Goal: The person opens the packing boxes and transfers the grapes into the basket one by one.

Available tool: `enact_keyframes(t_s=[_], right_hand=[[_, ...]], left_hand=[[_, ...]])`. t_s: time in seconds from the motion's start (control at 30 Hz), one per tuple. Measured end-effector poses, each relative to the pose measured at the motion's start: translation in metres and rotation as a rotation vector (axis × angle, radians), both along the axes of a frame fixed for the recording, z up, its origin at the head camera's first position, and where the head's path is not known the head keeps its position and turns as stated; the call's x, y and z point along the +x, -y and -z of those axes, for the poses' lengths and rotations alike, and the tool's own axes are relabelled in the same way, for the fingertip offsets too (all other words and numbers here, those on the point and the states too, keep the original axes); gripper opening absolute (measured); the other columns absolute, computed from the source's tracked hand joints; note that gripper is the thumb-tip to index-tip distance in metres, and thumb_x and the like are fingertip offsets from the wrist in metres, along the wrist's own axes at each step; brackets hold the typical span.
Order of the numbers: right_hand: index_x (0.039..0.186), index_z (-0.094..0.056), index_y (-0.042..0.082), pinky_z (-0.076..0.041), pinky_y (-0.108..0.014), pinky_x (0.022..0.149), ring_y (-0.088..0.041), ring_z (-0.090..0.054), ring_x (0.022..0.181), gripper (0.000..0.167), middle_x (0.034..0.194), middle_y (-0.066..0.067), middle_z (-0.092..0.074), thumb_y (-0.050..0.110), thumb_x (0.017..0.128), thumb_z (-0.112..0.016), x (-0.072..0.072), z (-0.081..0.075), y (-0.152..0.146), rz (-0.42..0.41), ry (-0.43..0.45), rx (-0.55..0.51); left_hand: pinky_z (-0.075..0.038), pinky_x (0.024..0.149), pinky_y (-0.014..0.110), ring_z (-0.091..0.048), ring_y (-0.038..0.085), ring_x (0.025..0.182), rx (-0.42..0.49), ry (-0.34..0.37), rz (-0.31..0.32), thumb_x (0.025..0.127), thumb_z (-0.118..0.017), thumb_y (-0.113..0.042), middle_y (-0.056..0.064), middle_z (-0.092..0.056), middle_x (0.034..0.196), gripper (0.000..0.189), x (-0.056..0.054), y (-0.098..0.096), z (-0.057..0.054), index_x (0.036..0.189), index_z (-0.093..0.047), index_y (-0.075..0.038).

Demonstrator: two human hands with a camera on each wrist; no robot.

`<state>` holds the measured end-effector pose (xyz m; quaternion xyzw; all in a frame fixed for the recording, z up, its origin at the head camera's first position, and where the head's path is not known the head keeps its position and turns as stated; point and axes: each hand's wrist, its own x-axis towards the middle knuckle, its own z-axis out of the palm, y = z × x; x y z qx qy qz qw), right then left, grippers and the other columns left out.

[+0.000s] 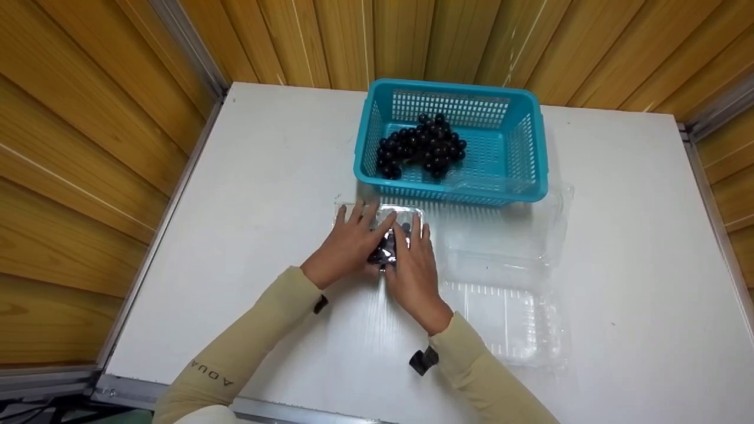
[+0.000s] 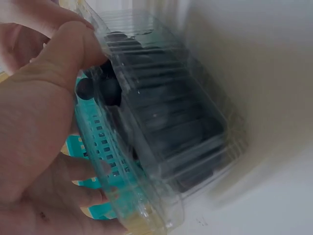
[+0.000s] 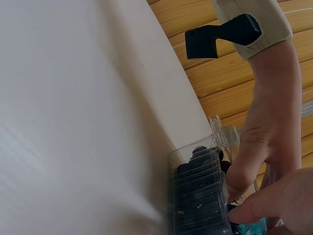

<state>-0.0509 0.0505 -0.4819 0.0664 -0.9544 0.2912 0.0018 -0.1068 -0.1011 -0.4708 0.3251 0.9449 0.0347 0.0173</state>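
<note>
A small clear plastic clamshell box [image 1: 386, 250] packed with dark grapes [image 2: 166, 112] sits on the white table in front of a basket. My left hand [image 1: 350, 238] spreads its fingers over the box's left part. From the right, my right hand [image 1: 414, 271] lies over it with fingers extended, the two hands close together at the middle. In the left wrist view a loose grape [image 2: 85, 89] shows near the rim, by the left thumb. The right wrist view shows the ribbed side of the box [image 3: 198, 196] with both hands at its top. Much of the lid is hidden under the hands.
Behind the box stands a teal plastic basket [image 1: 453, 88] with dark grapes [image 1: 424, 144] inside. To the right another clear clamshell [image 1: 500, 318] lies unfolded on the table [image 1: 259, 176], its far edge by the basket. Wood-patterned panels [image 1: 400, 41] border the table.
</note>
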Motion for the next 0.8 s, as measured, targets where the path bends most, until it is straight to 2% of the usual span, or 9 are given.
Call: enact_keyframes(t_s=[0.17,0.37,0.5,0.7,0.8], right_hand=[[0.150,-0.032,0.005,-0.025,-0.058,0.115,-0.049,-0.016,0.145,0.077,0.159,-0.024,-0.013,0.003,0.082,-0.070,-0.002,0.000,0.000,-0.006,0.011,0.042],[0.149,-0.033,0.004,-0.024,-0.060,0.115,-0.048,-0.013,0.146,0.077,0.160,-0.023,-0.014,0.002,0.081,-0.070,-0.002,0.000,0.000,-0.011,-0.010,0.053],[0.148,-0.035,0.005,-0.024,-0.060,0.115,-0.048,-0.013,0.146,0.075,0.160,-0.022,-0.014,0.003,0.082,-0.070,0.000,0.001,-0.001,-0.011,-0.029,0.046],[0.149,-0.036,0.006,-0.023,-0.058,0.116,-0.047,-0.011,0.147,0.072,0.160,-0.022,-0.012,0.004,0.084,-0.069,0.003,0.001,-0.002,-0.009,-0.028,0.048],[0.149,-0.035,0.006,-0.023,-0.058,0.116,-0.047,-0.010,0.147,0.072,0.161,-0.022,-0.011,0.004,0.085,-0.068,0.003,0.001,-0.002,-0.010,-0.031,0.050]], left_hand=[[-0.036,0.102,0.068,-0.037,0.049,0.137,-0.021,-0.021,-0.003,0.074,-0.081,-0.044,0.025,-0.038,0.149,0.093,0.000,-0.004,-0.003,0.150,-0.035,-0.017],[-0.039,0.099,0.068,-0.039,0.049,0.135,-0.038,-0.010,-0.001,0.070,-0.078,-0.057,0.025,-0.040,0.147,0.097,-0.003,-0.006,-0.008,0.149,-0.038,-0.017],[-0.040,0.098,0.069,-0.040,0.050,0.134,-0.051,0.032,-0.001,0.069,-0.079,-0.058,0.025,-0.040,0.147,0.098,-0.006,-0.008,-0.013,0.148,-0.040,-0.016],[-0.039,0.098,0.069,-0.037,0.049,0.136,-0.073,0.126,-0.006,0.071,-0.079,-0.057,0.023,-0.037,0.149,0.097,-0.011,-0.010,-0.021,0.150,-0.037,-0.016],[-0.040,0.098,0.068,-0.038,0.048,0.135,-0.085,0.140,-0.003,0.071,-0.079,-0.056,0.023,-0.038,0.149,0.096,-0.014,-0.011,-0.025,0.149,-0.039,-0.016]])
